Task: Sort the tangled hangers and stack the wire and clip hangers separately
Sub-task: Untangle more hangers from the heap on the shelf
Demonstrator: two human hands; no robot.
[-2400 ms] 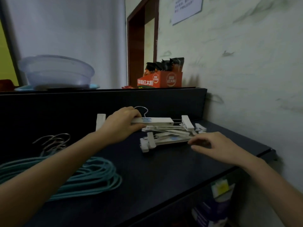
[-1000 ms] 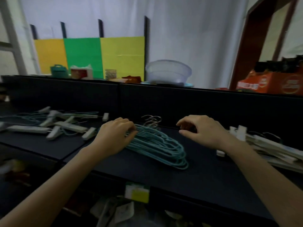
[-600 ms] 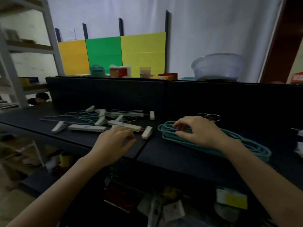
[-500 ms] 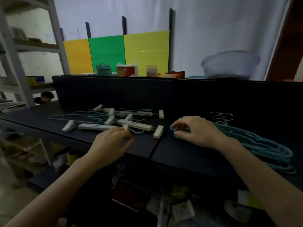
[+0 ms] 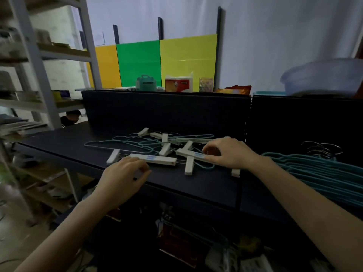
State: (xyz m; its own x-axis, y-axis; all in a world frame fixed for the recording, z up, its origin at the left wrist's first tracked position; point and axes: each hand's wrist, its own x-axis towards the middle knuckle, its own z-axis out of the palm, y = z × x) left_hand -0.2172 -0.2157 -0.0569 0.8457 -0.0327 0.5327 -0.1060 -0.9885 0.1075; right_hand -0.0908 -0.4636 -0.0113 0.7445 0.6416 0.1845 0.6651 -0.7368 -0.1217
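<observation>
Head view, change: both hands have come over from the sorted stacks to the tangled pile of white plastic clip hangers and teal wire hangers on the black tabletop
Right hand: pinches a white clip hanger bar
Left hand: curled just beside another bar; grip cannot be told
Teal wire stack: lies to the right
Meaning: one clip hanger is probably next to be freed; several remain
</observation>
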